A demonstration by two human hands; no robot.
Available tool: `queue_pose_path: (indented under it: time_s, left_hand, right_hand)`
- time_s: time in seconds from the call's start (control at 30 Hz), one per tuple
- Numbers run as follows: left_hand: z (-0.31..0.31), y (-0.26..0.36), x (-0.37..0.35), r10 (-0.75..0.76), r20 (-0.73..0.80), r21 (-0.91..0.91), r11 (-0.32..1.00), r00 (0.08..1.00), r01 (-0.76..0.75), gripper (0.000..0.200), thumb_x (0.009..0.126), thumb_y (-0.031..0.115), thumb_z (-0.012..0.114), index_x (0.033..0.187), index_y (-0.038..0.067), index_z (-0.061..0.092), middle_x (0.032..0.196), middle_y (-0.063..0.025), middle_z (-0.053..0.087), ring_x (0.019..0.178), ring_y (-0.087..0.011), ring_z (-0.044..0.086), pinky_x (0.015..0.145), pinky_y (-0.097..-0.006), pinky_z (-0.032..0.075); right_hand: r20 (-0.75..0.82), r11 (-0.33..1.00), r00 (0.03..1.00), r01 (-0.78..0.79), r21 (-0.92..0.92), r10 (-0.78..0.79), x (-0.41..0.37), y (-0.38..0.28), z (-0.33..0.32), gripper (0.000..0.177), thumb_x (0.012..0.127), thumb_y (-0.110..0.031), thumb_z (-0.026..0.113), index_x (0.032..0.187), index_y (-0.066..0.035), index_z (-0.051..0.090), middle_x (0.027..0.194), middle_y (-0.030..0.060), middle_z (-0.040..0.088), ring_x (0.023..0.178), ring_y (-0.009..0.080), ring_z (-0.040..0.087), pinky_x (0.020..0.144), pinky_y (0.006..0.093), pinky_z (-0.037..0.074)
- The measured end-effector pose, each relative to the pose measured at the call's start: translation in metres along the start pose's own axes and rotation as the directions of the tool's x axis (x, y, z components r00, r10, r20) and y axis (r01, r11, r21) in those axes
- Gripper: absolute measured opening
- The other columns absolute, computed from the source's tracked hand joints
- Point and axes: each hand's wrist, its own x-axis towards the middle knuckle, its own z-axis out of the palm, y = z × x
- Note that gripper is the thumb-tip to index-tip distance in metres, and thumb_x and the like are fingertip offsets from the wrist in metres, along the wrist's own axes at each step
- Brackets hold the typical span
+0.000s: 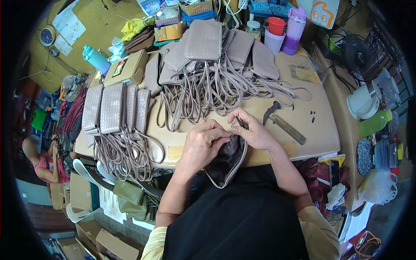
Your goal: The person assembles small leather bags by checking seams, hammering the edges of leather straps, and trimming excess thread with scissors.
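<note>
An open pouch [230, 161] with a dark lining and a pale zipper edge hangs between my hands at the front of the table. My left hand [203, 142] is closed, its fingertips pinching the pouch's upper edge. Close beside it, my right hand [255, 133] is curled around a small dark tool [242, 124], whose exact kind I cannot make out. The right fingertips are also at the pouch's edge, almost touching the left ones. A hammer [284, 125] with a dark head and wooden handle lies just right of my right hand.
Taupe woven pouches with looped wrist straps are piled at the back [203, 41] and left [113, 108] of the table. A cardboard box [130, 69], a purple bottle [294, 30] and a red-lidded cup [275, 27] stand behind. Another person [45, 162] sits at far left.
</note>
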Motion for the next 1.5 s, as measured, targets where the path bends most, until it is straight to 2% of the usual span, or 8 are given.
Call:
queue_pose_path:
  time_s: [0.23, 0.33, 0.47, 0.63, 0.73, 1.0, 1.07, 1.5]
  left_hand:
    - [0.023, -0.012, -0.008, -0.045, -0.112, -0.079, 0.996, 0.993, 0.037, 0.007, 0.081, -0.001, 0.066, 0.079, -0.001, 0.06, 0.073, -0.0069, 0.058, 0.067, -0.0205, 0.058, 0.059, -0.0292, 0.045]
    - [0.022, -0.023, -0.017, -0.51, 0.045, -0.739, 0.561, 0.859, 0.372, 0.023, 0.096, 0.018, 0.055, 0.075, 0.008, 0.055, 0.067, -0.0003, 0.047, 0.058, -0.0086, 0.042, 0.051, -0.0217, 0.031]
    - [0.026, -0.05, -0.029, -0.489, 0.034, -0.979, 0.16, 0.871, 0.128, 0.042, 0.1, 0.032, 0.044, 0.063, 0.011, 0.038, 0.058, 0.0027, 0.032, 0.049, -0.0074, 0.026, 0.045, -0.0257, 0.019]
    - [0.005, -0.035, -0.025, -0.58, -0.05, -0.879, 0.412, 0.813, 0.239, 0.023, 0.093, 0.02, 0.061, 0.079, 0.002, 0.061, 0.067, -0.0026, 0.053, 0.054, -0.0092, 0.042, 0.05, -0.0214, 0.032]
    - [-0.016, -0.017, -0.016, -0.133, 0.142, -0.197, 0.967, 0.981, 0.159, 0.033, 0.085, 0.004, 0.065, 0.117, -0.004, 0.06, 0.098, -0.0045, 0.065, 0.084, -0.0102, 0.06, 0.071, -0.0198, 0.046]
    - [0.007, -0.024, -0.024, -0.411, 0.366, -0.743, 0.411, 0.835, 0.528, 0.023, 0.085, 0.002, 0.065, 0.108, -0.002, 0.067, 0.098, -0.004, 0.068, 0.088, -0.0097, 0.06, 0.079, -0.0257, 0.048]
    - [0.009, -0.015, -0.021, -0.184, 0.009, -0.269, 0.946, 0.983, 0.179, 0.018, 0.08, 0.001, 0.069, 0.097, 0.001, 0.072, 0.089, -0.0054, 0.068, 0.082, -0.0157, 0.063, 0.077, -0.0263, 0.048]
    - [0.026, -0.009, -0.025, 0.183, -0.14, 0.267, 0.953, 0.973, -0.141, 0.017, 0.071, 0.004, 0.073, 0.087, 0.003, 0.065, 0.083, -0.0044, 0.06, 0.07, -0.0227, 0.057, 0.062, -0.0338, 0.047]
  right_hand:
    - [-0.037, 0.994, 0.999, -0.002, 0.112, 0.006, -0.002, 0.016, 0.002, 0.018, 0.094, -0.018, 0.059, 0.101, -0.006, 0.048, 0.093, -0.0016, 0.045, 0.086, 0.0072, 0.045, 0.081, 0.0245, 0.039]
    - [-0.061, 0.96, 0.997, -0.028, 0.28, 0.047, -0.005, 0.023, 0.002, 0.019, 0.093, -0.019, 0.061, 0.1, -0.006, 0.048, 0.092, -0.0019, 0.045, 0.085, 0.0071, 0.046, 0.08, 0.0248, 0.04]
    - [-0.068, 0.951, 0.997, -0.019, 0.308, 0.042, -0.008, 0.021, -0.001, 0.02, 0.093, -0.02, 0.061, 0.099, -0.007, 0.047, 0.09, -0.0021, 0.045, 0.084, 0.0065, 0.047, 0.078, 0.0246, 0.041]
    - [-0.056, 0.959, 0.996, -0.046, 0.28, 0.064, -0.012, 0.014, -0.002, 0.02, 0.094, -0.02, 0.06, 0.099, -0.007, 0.046, 0.087, -0.0025, 0.045, 0.082, 0.0063, 0.047, 0.077, 0.0241, 0.04]
    - [-0.069, 0.962, 0.995, -0.048, 0.268, 0.068, -0.011, 0.014, -0.002, 0.019, 0.094, -0.019, 0.06, 0.098, -0.006, 0.047, 0.085, -0.0029, 0.045, 0.08, 0.0061, 0.047, 0.076, 0.0235, 0.04]
    - [-0.123, 0.986, 0.991, -0.022, 0.163, 0.043, -0.009, 0.022, 0.002, 0.015, 0.091, -0.015, 0.062, 0.093, -0.006, 0.05, 0.081, -0.0044, 0.045, 0.078, 0.006, 0.043, 0.074, 0.0222, 0.038]
    - [-0.12, 0.988, 0.991, -0.033, 0.151, 0.051, -0.009, 0.015, 0.004, 0.014, 0.091, -0.013, 0.062, 0.093, -0.006, 0.05, 0.081, -0.0047, 0.044, 0.078, 0.0056, 0.042, 0.073, 0.0219, 0.037]
    - [-0.133, 0.964, 0.989, -0.021, 0.265, 0.058, -0.006, 0.025, 0.006, 0.015, 0.09, -0.011, 0.063, 0.091, -0.008, 0.049, 0.079, -0.0063, 0.041, 0.073, 0.0041, 0.038, 0.067, 0.0207, 0.034]
